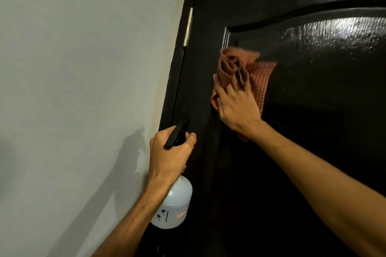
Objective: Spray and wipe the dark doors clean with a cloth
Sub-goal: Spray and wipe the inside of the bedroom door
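A glossy dark door (313,110) fills the right half of the head view, its recessed panel wet and shining at the upper right. My right hand (236,104) presses an orange checked cloth (261,77) flat against the door near the panel's upper left corner, fingers spread over the bunched fabric. My left hand (169,154) grips the neck of a white spray bottle (173,204) with a black trigger head, held upright beside the door's left edge, nozzle toward the door.
A pale painted wall (83,89) takes up the left half. The dark door frame (177,81) runs between wall and door, with a light metal hinge (188,27) near its top. Shadows of my arm and the bottle fall on the wall.
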### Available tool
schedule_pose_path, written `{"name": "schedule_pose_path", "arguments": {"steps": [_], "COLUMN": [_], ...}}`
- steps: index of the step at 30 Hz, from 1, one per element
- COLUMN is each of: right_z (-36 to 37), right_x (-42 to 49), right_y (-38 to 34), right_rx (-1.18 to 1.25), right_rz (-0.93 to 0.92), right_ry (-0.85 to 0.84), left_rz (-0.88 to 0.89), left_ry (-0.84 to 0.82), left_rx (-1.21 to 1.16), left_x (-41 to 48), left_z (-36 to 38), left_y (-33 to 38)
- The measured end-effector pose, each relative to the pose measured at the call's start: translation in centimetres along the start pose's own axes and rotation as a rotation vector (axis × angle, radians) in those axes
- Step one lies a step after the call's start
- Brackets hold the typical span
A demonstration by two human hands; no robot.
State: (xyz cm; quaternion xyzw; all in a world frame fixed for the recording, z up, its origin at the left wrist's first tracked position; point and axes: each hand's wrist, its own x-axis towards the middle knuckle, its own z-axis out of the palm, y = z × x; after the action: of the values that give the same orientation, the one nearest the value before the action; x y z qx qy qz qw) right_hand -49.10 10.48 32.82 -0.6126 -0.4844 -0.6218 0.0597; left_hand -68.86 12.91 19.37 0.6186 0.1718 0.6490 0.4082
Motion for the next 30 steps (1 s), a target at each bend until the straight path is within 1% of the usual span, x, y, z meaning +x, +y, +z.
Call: {"name": "schedule_pose_path", "arguments": {"steps": [1,2,4,5,6,8,10,12,14,16,17,18,20,22,23,24,25,27,28,29,30], "right_z": [0.8,1.5,2.7,2.9,3.2,3.4,3.2,4.3,5.8,6.7,6.8,6.8,6.8,7.6,8.1,8.7,9.4,9.6,9.4,9.4,9.5], "right_x": [-2.5,-5.2,-9.9,-10.5,-9.8,-6.3,-3.3,-3.8,-8.5,-14.3,-15.6,-15.7,-13.9,-13.0,-13.9,-16.0,-19.0,-25.6,-27.8,-28.2,-27.4], "right_y": [-2.3,-4.6,-8.3,-9.0,-9.2,-8.9,-8.8,-11.3,-15.2,-18.3,-18.8,-18.9,-18.5,-18.2,-18.8,-20.0,-21.6,-24.5,-25.0,-24.9,-24.7], "right_rx": [0.028,0.058,0.127,0.138,0.143,0.131,0.110,0.117,0.142,0.210,0.229,0.226,0.198,0.182,0.172,0.161,0.169,0.260,0.324,0.363,0.369], "right_rz": [-0.053,-0.144,-0.356,-0.418,-0.439,-0.369,-0.269,-0.245,-0.374,-0.559,-0.617,-0.633,-0.536,-0.411,-0.394,-0.415,-0.478,-0.608,-0.645,-0.662,-0.670], "right_ry": [-0.017,-0.055,-0.222,-0.292,-0.317,-0.294,-0.209,-0.125,-0.161,-0.271,-0.328,-0.353,-0.336,-0.248,-0.232,-0.249,-0.319,-0.516,-0.557,-0.532,-0.453], "left_rz": [-0.004,-0.010,-0.049,-0.074,-0.108,-0.165,-0.185,-0.177,-0.155,-0.159,-0.173,-0.200,-0.263,-0.317,-0.327,-0.328,-0.327,-0.337,-0.339,-0.334,-0.328], "left_ry": [0.008,0.012,0.007,0.003,0.002,0.011,0.017,0.023,0.038,0.049,0.048,0.040,0.028,0.035,0.039,0.038,0.041,0.046,0.049,0.046,0.038], "left_rx": [0.013,0.023,0.036,0.046,0.064,0.103,0.123,0.143,0.159,0.188,0.197,0.192,0.162,0.127,0.123,0.134,0.143,0.139,0.141,0.139,0.144], "left_x": [-0.9,-1.7,-3.7,-4.6,-5.6,-6.9,-7.9,-8.6,-9.3,-9.9,-10.2,-10.6,-11.3,-12.3,-12.9,-13.5,-14.1,-15.1,-15.5,-15.9,-16.2], "left_z": [-0.5,-1.0,-1.8,-2.1,-2.5,-2.9,-3.2,-3.6,-4.0,-4.5,-4.7,-4.9,-5.3,-5.6,-5.7,-5.8,-5.9,-6.3,-6.4,-6.6,-6.7], "left_y": [-0.8,-1.6,-3.5,-4.5,-5.7,-7.8,-9.4,-10.8,-11.9,-12.8,-13.2,-13.6,-14.6,-15.7,-16.2,-16.5,-16.9,-17.5,-17.8,-18.0,-18.2]}}
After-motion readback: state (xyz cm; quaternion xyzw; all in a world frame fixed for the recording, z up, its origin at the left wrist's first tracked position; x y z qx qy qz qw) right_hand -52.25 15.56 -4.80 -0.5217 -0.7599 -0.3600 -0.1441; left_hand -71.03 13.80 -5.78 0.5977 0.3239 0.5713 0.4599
